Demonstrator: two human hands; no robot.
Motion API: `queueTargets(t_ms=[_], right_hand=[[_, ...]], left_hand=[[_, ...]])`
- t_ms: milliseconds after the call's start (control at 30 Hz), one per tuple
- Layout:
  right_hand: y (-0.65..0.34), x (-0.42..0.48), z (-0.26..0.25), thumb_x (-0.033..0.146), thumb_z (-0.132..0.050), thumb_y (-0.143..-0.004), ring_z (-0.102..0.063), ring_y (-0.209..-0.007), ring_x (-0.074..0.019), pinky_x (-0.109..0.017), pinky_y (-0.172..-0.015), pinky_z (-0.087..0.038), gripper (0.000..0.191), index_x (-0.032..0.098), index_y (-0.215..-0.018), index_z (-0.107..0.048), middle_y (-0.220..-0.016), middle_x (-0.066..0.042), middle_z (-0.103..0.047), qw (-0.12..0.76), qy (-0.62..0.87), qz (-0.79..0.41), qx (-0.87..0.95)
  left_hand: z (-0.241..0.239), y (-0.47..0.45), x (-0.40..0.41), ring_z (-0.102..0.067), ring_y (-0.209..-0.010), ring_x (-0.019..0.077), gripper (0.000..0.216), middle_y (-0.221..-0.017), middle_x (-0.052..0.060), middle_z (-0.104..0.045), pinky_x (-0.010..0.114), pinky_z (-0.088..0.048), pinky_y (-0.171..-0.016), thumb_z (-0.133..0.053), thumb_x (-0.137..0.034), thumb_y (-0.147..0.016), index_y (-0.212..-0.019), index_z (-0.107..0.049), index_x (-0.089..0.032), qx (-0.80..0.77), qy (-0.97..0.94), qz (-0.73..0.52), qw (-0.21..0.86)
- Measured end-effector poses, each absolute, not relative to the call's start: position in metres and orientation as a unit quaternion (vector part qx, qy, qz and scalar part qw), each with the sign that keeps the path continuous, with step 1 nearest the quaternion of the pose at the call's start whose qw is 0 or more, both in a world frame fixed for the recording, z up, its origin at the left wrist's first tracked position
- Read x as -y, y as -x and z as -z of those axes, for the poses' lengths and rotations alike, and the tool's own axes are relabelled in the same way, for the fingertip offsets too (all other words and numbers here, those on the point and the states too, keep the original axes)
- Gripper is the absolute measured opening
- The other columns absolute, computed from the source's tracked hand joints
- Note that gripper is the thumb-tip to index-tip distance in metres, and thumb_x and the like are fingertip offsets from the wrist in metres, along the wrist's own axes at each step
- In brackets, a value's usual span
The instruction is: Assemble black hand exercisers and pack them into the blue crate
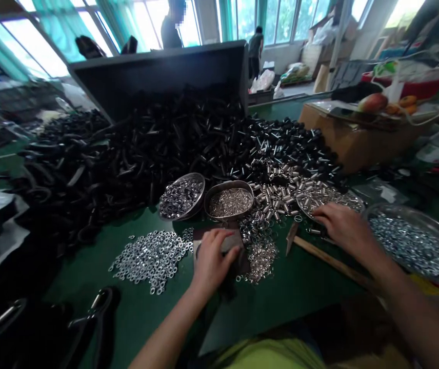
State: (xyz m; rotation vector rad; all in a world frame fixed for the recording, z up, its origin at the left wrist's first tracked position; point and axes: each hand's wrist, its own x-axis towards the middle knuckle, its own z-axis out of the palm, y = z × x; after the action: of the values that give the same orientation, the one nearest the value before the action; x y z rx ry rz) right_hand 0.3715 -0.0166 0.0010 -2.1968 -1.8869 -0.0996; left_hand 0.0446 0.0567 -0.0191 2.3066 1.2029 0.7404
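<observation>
My left hand (215,259) rests over a small flat block (243,251) on the green table, its thumb spread away from the fingers. A dark edge shows beside that palm; what lies beneath is hidden. My right hand (344,228) reaches to the near edge of a round dish of small metal parts (337,197), fingertips together and pointing down. Whatever they pinch is too small to make out. Just below those fingers lies a small dark coil-like part (314,231). A hammer (314,250) with a wooden handle lies between my hands, its handle running under my right forearm.
Washers (152,259) are heaped at left, small rings (260,259) near the block. Behind are a round bowl (183,197), an oval tin (230,201), springs (277,197) and black handles (158,138). A dish (412,241) stands right, a cardboard box (342,138) behind. Two people are farther back.
</observation>
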Motion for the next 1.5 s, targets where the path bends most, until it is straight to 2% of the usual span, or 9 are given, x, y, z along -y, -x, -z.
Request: queueTargets(t_ms=[200,367,633,733,833,1000,1167,1333,1500], right_hand=[[-0.443,0.019,0.019,0.026,-0.050,-0.084,-0.053,-0.092,-0.0255,-0.036,-0.075,-0.040,0.020,0.020,-0.094,-0.066,-0.093,-0.008,-0.060,0.066,0.756,0.078,0.647],[-0.444,0.007,0.024,0.027,-0.047,-0.085,-0.054,-0.088,-0.0227,-0.034,-0.071,-0.039,0.016,0.020,-0.084,-0.061,-0.090,-0.007,-0.058,0.080,0.763,0.060,0.638],[-0.454,0.004,0.023,0.031,-0.036,-0.089,-0.057,-0.079,-0.0252,-0.036,-0.063,-0.037,0.019,0.019,-0.091,-0.051,-0.088,-0.013,-0.061,0.157,0.800,0.040,0.577],[-0.452,0.004,0.021,0.037,-0.035,-0.089,-0.057,-0.071,-0.0273,-0.039,-0.061,-0.038,0.025,0.020,-0.097,-0.051,-0.086,-0.016,-0.063,0.210,0.817,0.053,0.534],[-0.442,0.006,0.012,0.042,-0.033,-0.089,-0.058,-0.080,-0.0303,-0.041,-0.067,-0.041,0.027,0.024,-0.091,-0.054,-0.091,-0.014,-0.063,0.260,0.796,0.081,0.541],[-0.408,0.008,-0.010,0.051,-0.037,-0.088,-0.058,-0.090,-0.0284,-0.041,-0.075,-0.042,0.035,0.026,-0.086,-0.060,-0.098,-0.011,-0.064,0.317,0.759,0.076,0.564],[-0.332,-0.012,-0.007,0.041,-0.044,-0.085,-0.060,-0.068,-0.0193,-0.036,-0.066,-0.046,0.028,0.024,-0.088,-0.066,-0.094,-0.006,-0.066,0.368,0.680,-0.142,0.618],[-0.230,-0.045,0.009,0.023,-0.047,-0.085,-0.061,-0.082,-0.0183,-0.032,-0.074,-0.046,0.019,0.021,-0.088,-0.065,-0.089,-0.004,-0.067,0.350,0.552,-0.257,0.711],[-0.169,-0.078,0.022,0.011,-0.049,-0.082,-0.059,-0.086,-0.0165,-0.029,-0.080,-0.043,0.019,0.017,-0.081,-0.067,-0.087,-0.004,-0.067,0.288,0.519,-0.245,0.767]], left_hand=[[0.004,-0.195,-0.056,-0.054,-0.091,0.0202,0.016,-0.093,0.006,-0.062,0.033,-0.046,-0.080,-0.055,-0.026,-0.085,-0.097,-0.063,-0.019,-0.218,-0.936,-0.195,0.196],[0.013,-0.286,-0.060,-0.055,-0.093,0.0210,0.018,-0.095,0.011,-0.061,0.031,-0.049,-0.075,-0.047,-0.018,-0.088,-0.095,-0.063,-0.013,-0.221,-0.960,-0.128,0.114],[0.013,-0.302,-0.062,-0.059,-0.089,0.0220,0.026,-0.093,0.010,-0.062,0.032,-0.051,-0.069,-0.035,-0.012,-0.088,-0.094,-0.060,-0.010,-0.182,-0.970,-0.124,0.097],[0.014,-0.303,-0.063,-0.060,-0.089,0.0227,0.024,-0.099,0.012,-0.061,0.034,-0.051,-0.068,-0.038,-0.016,-0.087,-0.101,-0.057,-0.011,-0.190,-0.962,-0.146,0.134],[0.012,-0.303,-0.069,-0.061,-0.087,0.0229,0.028,-0.101,0.013,-0.063,0.035,-0.051,-0.070,-0.037,-0.026,-0.090,-0.105,-0.056,-0.012,-0.229,-0.937,-0.159,0.210],[0.002,-0.262,-0.077,-0.063,-0.078,0.0166,0.023,-0.085,0.005,-0.068,0.032,-0.052,-0.074,-0.052,-0.031,-0.087,-0.104,-0.059,-0.018,-0.322,-0.811,-0.223,0.434],[0.000,-0.155,-0.075,-0.064,-0.069,0.0098,0.018,-0.085,0.005,-0.068,0.027,-0.054,-0.070,-0.058,-0.016,-0.082,-0.099,-0.062,-0.013,-0.369,-0.600,-0.317,0.634],[0.014,-0.035,-0.062,-0.061,-0.063,0.0127,0.018,-0.071,0.001,-0.065,0.026,-0.051,-0.060,-0.062,-0.031,-0.079,-0.086,-0.064,-0.015,-0.504,-0.579,-0.359,0.531],[0.036,0.023,-0.046,-0.058,-0.075,0.0151,0.015,-0.079,0.002,-0.065,0.027,-0.045,-0.070,-0.060,-0.030,-0.080,-0.078,-0.067,-0.017,-0.572,-0.662,-0.349,0.336]])
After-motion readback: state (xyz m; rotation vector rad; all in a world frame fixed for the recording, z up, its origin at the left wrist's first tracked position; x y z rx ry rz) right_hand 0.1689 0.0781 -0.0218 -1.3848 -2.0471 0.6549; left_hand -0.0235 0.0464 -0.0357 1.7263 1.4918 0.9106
